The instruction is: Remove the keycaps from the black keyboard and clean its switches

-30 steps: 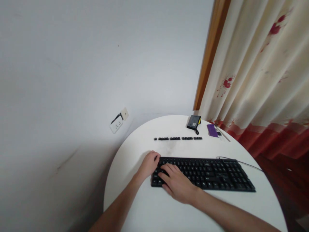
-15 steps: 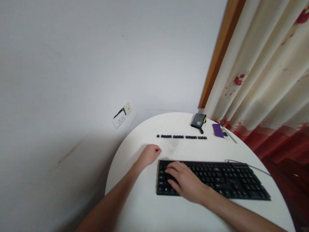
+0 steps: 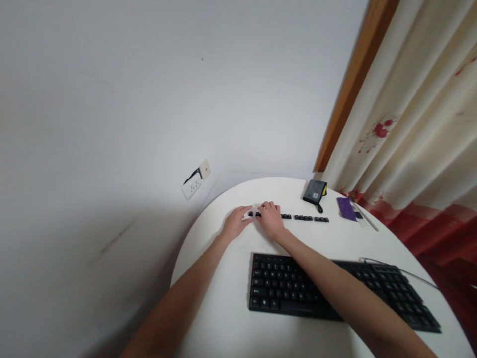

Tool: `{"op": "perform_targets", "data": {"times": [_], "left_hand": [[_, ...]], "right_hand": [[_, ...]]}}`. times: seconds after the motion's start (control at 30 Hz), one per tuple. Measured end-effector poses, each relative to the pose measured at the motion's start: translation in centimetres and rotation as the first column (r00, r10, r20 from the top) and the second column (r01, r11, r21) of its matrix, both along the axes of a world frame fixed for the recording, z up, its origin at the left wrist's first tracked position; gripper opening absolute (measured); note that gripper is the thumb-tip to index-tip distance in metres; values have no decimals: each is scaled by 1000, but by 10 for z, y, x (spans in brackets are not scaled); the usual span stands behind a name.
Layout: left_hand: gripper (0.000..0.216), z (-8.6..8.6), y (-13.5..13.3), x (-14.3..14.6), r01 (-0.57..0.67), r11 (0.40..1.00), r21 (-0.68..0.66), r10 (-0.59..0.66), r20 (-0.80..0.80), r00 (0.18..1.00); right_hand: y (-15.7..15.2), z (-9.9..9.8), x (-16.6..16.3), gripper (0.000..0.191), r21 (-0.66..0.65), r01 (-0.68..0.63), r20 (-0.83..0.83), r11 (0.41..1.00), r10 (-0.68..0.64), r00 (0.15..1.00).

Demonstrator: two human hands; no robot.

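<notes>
Scene: Two bare arms reach across a round white tabletop (image 3: 223, 308) set against a wall, beside a curtain (image 3: 417, 124).
Left hand (image 3: 235, 223): Palm down at the left end of a row of keycaps (image 3: 303, 218), fingers stretched toward the first caps. It is loosely spread; whether it pinches a cap cannot be told.
Right hand (image 3: 271, 221): Just beside the left, knuckles up, fingers curled down over the row and hiding part of it. A grip on any cap cannot be told.
Keycaps: Black, laid in one straight line along the far side of the tabletop, behind the keyboard (image 3: 276, 288). The line breaks into clusters with gaps between, most likely keeping the order they have on a keyboard.
Keyboard: Black, one, lying near the person; the right forearm passes over it. Its cable (image 3: 404, 271) trails off to the right.
Counts: Two hands; two whole clusters of caps clear of the right hand, a part of a third at its edge, a few caps between the hands. Single caps are too small to number.
Far edge: One dark pouch (image 3: 315, 190), one purple card (image 3: 346, 209) and one thin stick (image 3: 367, 221), set well apart from the hands.
Wall: One socket (image 3: 196, 181).
</notes>
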State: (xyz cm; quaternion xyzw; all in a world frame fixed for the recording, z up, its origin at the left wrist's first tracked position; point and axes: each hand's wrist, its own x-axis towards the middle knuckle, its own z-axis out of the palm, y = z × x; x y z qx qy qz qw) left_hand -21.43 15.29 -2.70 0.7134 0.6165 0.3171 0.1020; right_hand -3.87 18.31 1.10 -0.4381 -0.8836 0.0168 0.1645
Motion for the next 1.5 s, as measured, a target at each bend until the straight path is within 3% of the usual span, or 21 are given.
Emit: {"op": "perform_targets", "data": {"times": [0.13,0.37,0.43,0.5,0.57,0.63,0.73,0.83,1.1,1.33,1.5], "left_hand": [[21,2,2,1,59,998,-7,-59,9,998],[17,11,-11,2,56,995,-85,-50,67,996],[17,16,-20,4,70,989,-129,-56,111,992],[18,23,-30,9,112,972,-209,-70,198,978],[20,32,-40,16,182,932,-313,-88,292,952],[22,42,-49,22,266,873,-409,-135,322,937],[23,54,-59,28,364,785,-502,-225,317,922],[24,60,-64,30,408,736,-539,-260,331,907],[24,56,-60,28,394,729,-560,-265,301,916],[23,69,-61,28,417,698,-582,-267,329,906],[23,69,-63,31,396,707,-586,-281,281,918]], "right_hand": [[5,-3,-8,21,-14,-48,24,999,49,999],[-2,5,3,19,-36,-122,-42,992,121,992],[-13,4,13,18,-80,-133,-147,988,120,982],[-29,-1,27,16,-185,-151,-352,971,78,933],[-47,-6,43,17,-306,-156,-507,939,-22,862],[-64,-12,59,15,-394,-181,-556,901,-77,828],[-83,-17,75,13,-439,-203,-572,875,-98,815],[-90,-19,82,16,-464,-222,-595,858,-116,795],[-87,-23,83,18,-506,-249,-633,826,-159,758],[-89,-22,85,18,-505,-251,-621,826,-146,770],[-89,-22,84,16,-496,-254,-635,830,-148,758]]}}
